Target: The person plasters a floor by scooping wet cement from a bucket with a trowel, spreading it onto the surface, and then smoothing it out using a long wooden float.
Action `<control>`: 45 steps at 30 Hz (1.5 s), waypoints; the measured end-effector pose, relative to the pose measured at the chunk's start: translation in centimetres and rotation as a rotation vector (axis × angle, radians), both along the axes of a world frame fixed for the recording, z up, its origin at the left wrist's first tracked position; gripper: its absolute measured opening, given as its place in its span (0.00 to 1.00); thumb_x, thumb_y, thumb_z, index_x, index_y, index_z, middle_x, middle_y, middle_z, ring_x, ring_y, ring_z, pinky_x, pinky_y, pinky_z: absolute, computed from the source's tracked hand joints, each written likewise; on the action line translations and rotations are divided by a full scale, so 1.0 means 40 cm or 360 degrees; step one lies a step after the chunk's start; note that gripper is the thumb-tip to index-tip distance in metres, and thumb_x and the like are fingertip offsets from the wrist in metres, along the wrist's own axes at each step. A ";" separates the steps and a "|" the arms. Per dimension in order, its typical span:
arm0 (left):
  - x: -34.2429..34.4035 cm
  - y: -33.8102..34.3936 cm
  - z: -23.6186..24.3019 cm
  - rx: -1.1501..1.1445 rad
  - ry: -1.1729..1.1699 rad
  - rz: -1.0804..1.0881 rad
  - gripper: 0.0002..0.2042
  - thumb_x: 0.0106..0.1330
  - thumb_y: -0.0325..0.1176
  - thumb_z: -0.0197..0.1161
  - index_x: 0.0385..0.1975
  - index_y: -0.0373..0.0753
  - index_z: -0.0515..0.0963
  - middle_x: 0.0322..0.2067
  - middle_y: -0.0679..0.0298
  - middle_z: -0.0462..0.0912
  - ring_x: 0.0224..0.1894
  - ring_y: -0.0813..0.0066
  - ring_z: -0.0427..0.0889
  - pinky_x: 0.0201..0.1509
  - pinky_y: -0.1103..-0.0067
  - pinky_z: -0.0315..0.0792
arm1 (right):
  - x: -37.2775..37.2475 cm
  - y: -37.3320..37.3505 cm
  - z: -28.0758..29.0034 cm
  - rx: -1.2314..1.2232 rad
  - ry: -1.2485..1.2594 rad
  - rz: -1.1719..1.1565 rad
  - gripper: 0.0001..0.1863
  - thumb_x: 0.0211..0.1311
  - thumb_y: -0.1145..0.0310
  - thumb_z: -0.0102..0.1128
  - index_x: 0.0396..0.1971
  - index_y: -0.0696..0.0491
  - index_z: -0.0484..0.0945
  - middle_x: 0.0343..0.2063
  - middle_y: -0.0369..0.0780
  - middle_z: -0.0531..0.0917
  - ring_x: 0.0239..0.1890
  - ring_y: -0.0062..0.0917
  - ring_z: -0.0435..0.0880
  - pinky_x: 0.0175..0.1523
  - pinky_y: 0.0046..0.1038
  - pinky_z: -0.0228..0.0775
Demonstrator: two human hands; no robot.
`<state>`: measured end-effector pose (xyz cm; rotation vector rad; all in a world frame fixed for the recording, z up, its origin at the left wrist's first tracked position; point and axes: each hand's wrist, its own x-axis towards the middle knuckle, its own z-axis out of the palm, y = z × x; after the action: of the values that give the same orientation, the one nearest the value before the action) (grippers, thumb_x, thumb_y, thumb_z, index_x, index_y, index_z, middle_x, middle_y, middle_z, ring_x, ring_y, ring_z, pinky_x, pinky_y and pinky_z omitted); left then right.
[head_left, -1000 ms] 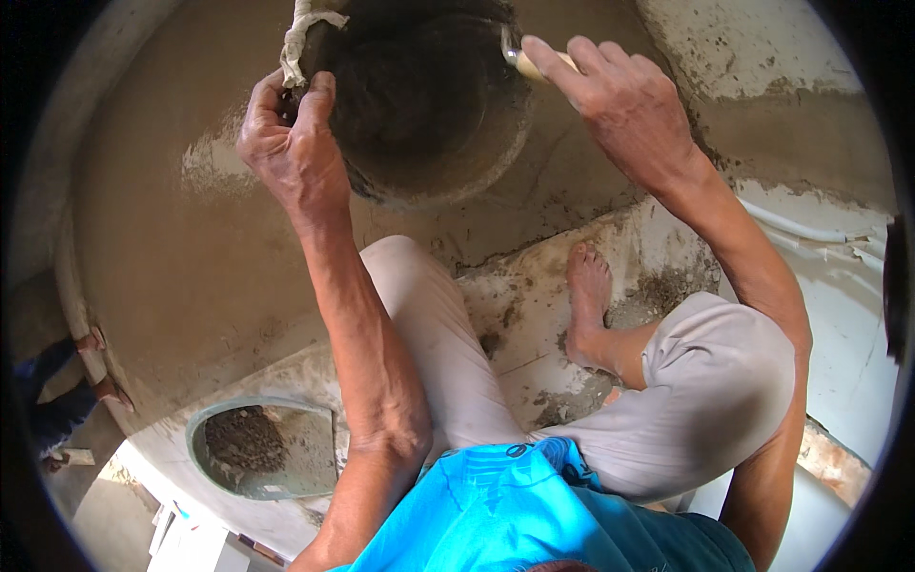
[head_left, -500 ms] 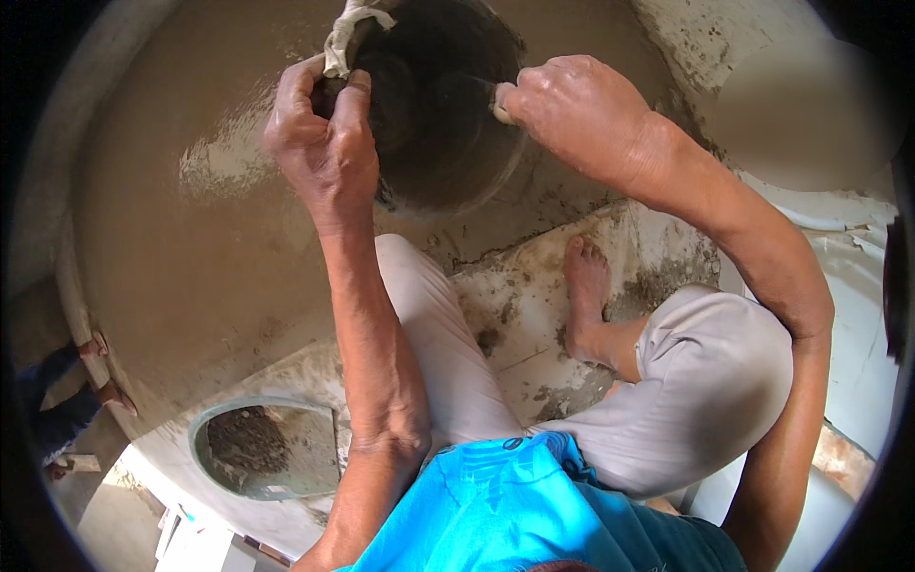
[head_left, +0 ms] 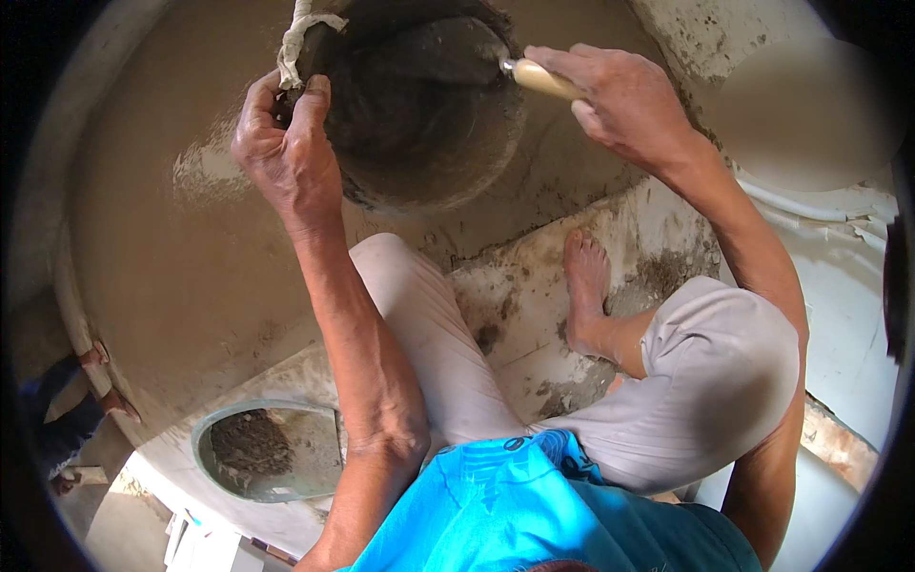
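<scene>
A dark round bucket [head_left: 434, 186] is tipped on its side, with its open mouth toward me. My left hand [head_left: 288, 157] pinches the bucket's left rim between thumb and fingers, just below a knotted strip of pale cloth [head_left: 291, 57]. In my right hand [head_left: 634, 105] is a trowel, held by its pale wooden handle [head_left: 545, 79]. The dark, mortar-smeared blade [head_left: 457, 52] reaches into the bucket and lies along its inner wall. Grey smears coat the inside.
Smooth wet grey mortar [head_left: 191, 296] spreads on the left and far side. My bare foot [head_left: 586, 276] rests on a stained pale board [head_left: 534, 372]. An oval basin [head_left: 335, 477] with dark mortar stands at lower left. Another person's hands [head_left: 110, 381] show at the left edge.
My left hand and the bucket have shifted left. My right hand has turned and moved slightly right, so the trowel's handle and blade now show clearly.
</scene>
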<state>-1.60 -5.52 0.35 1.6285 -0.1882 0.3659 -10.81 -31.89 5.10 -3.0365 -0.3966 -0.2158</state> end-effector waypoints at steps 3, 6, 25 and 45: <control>0.000 -0.006 0.001 0.0030 0.0028 -0.0017 0.09 0.54 0.27 0.64 0.33 0.29 0.80 0.21 0.73 0.74 0.24 0.87 0.67 0.28 0.87 0.62 | 0.000 0.011 -0.037 -0.0307 -0.0042 0.0006 0.29 0.49 0.76 0.57 0.55 0.45 0.72 0.29 0.39 0.76 0.29 0.33 0.80 0.32 0.34 0.74; -0.009 -0.008 0.011 0.0030 0.0090 -0.0026 0.09 0.54 0.27 0.64 0.32 0.29 0.80 0.21 0.72 0.74 0.24 0.86 0.67 0.29 0.86 0.63 | -0.012 0.015 -0.059 -0.0335 0.0017 0.0120 0.28 0.49 0.77 0.58 0.54 0.44 0.72 0.27 0.38 0.75 0.28 0.31 0.81 0.31 0.32 0.74; -0.016 -0.016 0.014 0.0050 0.0161 -0.0188 0.12 0.60 0.28 0.63 0.41 0.29 0.78 0.32 0.64 0.81 0.34 0.78 0.77 0.41 0.81 0.71 | -0.032 0.060 -0.104 0.1634 0.1278 -0.0509 0.28 0.40 0.76 0.58 0.48 0.52 0.81 0.15 0.40 0.77 0.14 0.21 0.75 0.16 0.27 0.64; 0.024 0.100 0.037 -0.0116 0.0220 0.0160 0.12 0.61 0.26 0.63 0.42 0.28 0.77 0.35 0.57 0.82 0.35 0.72 0.81 0.39 0.77 0.78 | -0.453 -0.111 -0.321 0.4089 0.0103 -0.0909 0.34 0.51 0.65 0.59 0.60 0.55 0.64 0.26 0.38 0.75 0.20 0.18 0.73 0.20 0.19 0.66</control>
<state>-0.63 -1.52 1.82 1.5880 0.0114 0.3319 -28.93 -36.35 -7.73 -0.4992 0.4961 -0.2532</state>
